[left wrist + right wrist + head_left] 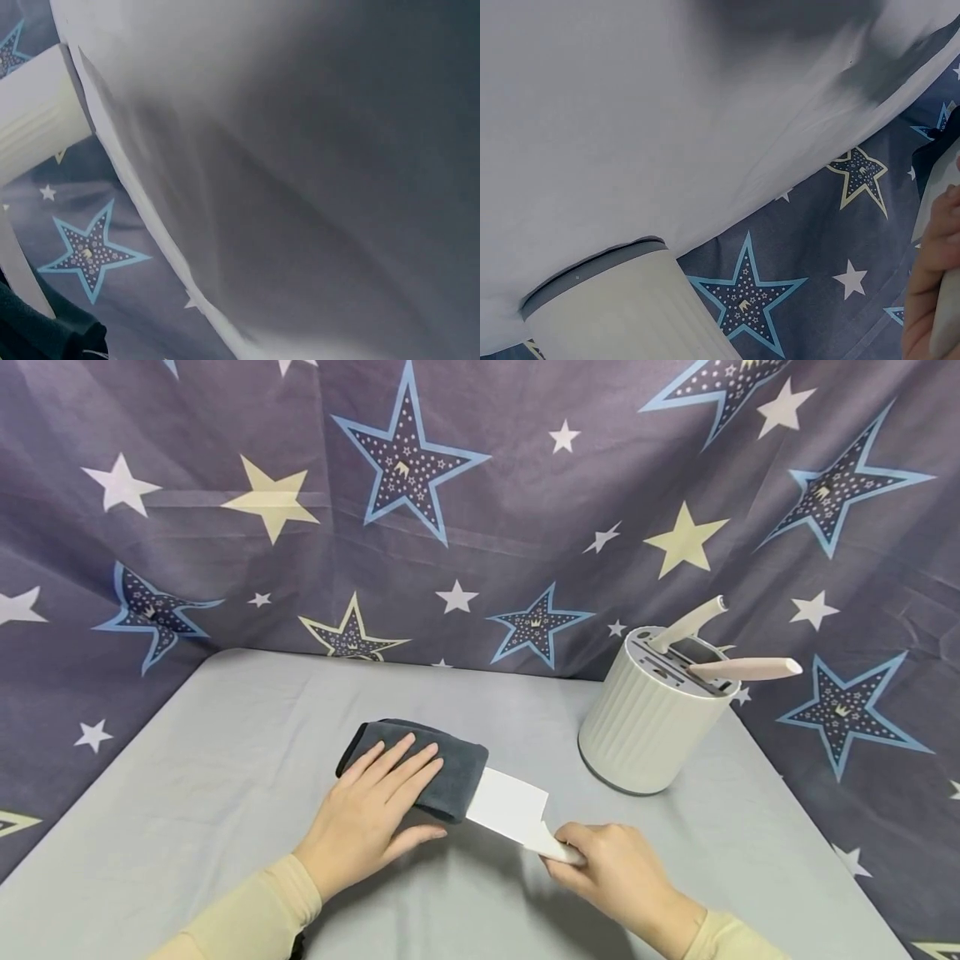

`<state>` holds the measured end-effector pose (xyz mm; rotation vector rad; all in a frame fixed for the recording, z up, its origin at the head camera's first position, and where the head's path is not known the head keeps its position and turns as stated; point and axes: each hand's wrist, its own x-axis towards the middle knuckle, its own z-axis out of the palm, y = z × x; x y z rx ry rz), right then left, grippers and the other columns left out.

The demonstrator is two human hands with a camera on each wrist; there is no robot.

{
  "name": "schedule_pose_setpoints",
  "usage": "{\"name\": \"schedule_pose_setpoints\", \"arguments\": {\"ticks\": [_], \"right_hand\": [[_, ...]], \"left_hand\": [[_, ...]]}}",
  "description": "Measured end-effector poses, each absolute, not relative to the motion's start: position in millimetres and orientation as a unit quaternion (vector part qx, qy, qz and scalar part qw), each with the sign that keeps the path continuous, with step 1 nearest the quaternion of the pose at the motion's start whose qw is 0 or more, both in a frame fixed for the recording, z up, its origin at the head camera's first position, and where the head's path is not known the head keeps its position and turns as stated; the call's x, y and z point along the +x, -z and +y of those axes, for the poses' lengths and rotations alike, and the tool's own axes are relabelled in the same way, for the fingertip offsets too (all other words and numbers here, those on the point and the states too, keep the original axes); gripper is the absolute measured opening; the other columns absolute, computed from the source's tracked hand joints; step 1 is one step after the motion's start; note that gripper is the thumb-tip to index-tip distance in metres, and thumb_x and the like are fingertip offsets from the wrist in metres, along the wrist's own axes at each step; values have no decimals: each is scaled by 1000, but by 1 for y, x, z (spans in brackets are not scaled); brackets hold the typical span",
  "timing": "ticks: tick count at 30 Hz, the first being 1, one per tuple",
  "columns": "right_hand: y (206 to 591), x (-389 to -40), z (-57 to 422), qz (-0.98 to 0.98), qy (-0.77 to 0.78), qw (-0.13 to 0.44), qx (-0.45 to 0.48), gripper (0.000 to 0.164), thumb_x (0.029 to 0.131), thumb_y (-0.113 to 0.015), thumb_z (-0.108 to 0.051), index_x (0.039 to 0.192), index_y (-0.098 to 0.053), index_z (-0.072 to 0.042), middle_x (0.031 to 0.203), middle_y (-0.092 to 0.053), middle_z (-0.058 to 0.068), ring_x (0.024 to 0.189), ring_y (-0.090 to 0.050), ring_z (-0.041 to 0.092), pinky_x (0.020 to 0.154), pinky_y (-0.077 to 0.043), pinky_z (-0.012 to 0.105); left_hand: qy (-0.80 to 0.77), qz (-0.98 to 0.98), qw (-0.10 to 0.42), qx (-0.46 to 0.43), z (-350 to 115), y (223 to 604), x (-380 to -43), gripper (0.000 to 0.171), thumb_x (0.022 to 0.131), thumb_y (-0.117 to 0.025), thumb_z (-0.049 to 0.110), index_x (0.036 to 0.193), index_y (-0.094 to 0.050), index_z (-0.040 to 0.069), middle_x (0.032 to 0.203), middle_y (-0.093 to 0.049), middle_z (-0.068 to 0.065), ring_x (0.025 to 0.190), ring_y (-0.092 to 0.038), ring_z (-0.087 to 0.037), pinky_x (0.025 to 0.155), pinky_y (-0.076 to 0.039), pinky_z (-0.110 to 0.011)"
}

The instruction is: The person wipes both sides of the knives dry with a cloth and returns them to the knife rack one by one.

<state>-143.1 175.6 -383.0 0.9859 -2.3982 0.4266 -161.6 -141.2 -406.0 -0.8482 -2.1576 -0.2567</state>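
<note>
A white cleaver (pixel 510 802) lies slantwise in front of me, its blade partly covered by a dark grey cloth (pixel 461 772). My right hand (pixel 618 872) grips the cleaver's pale handle at the near right. Spread straight across the top of the cloth are the fingers of my left hand (pixel 367 827), with the thumb apart along its near edge. The far part of the blade is hidden under the cloth. In the left wrist view, the cloth (pixel 45 322) and a strip of blade (pixel 22 274) show at the lower left. The right wrist view catches curled fingers (pixel 930 262) round the handle.
A cream ribbed knife block (pixel 648 731) stands at the back right of the grey-covered table (pixel 225 760). Two pale-handled tools (pixel 750 669) stick up from its slots. Behind the table hangs a dark star-patterned curtain (pixel 525 527).
</note>
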Motion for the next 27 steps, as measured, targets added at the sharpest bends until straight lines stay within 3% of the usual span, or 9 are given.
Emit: {"name": "schedule_pose_setpoints", "arguments": {"ticks": [11,27], "right_hand": [[383,-146,172,-871,-140,285,375,23,65,-79,-18,68,-57,-24,55,-39,-21,52,-24,-9,43,-23,10],[379,-147,167,-878,-136,275,368,21,67,-80,-21,68,-60,-24,53,-41,-21,51,-23,-9,42,-22,9]], "left_hand": [[115,-821,444,-339,-137,408,-161,54,101,-44,51,129,-65,9,132,-66,-5,124,-61,-31,103,-46,-53],[104,-825,442,-338,-131,403,-160,51,103,-40,47,126,-67,11,129,-68,-3,122,-62,-30,104,-45,-52]]}}
